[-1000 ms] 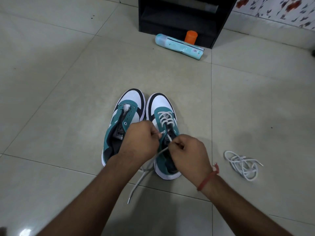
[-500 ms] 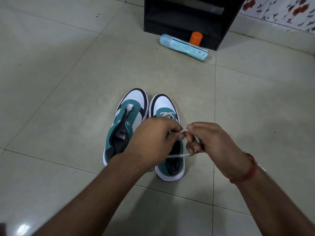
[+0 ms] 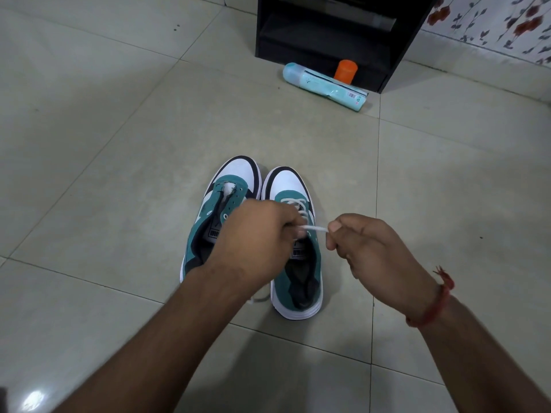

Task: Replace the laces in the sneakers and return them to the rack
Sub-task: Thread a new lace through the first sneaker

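Observation:
Two teal, white and black sneakers stand side by side on the tiled floor, toes pointing away from me. The left sneaker (image 3: 226, 198) has bare eyelets. The right sneaker (image 3: 298, 281) has a white lace (image 3: 316, 228) threaded through its front eyelets. My left hand (image 3: 256, 242) hovers over the tongues and pinches the lace near the shoe. My right hand (image 3: 372, 248) pinches the lace's free end, stretched taut between the two hands. The black rack (image 3: 334, 34) stands at the back.
A pale blue tube-shaped pack (image 3: 325, 86) lies on the floor in front of the rack, with an orange cap (image 3: 345, 70) behind it. A flower-patterned wall (image 3: 492, 22) is at the top right. A short bit of lace (image 3: 258, 298) shows under my left wrist.
Both hands rose from the right sneaker's collar. My right hand pulled the lace end out to the right, and the lace is now taut. The loose lace pile at right has left the view.

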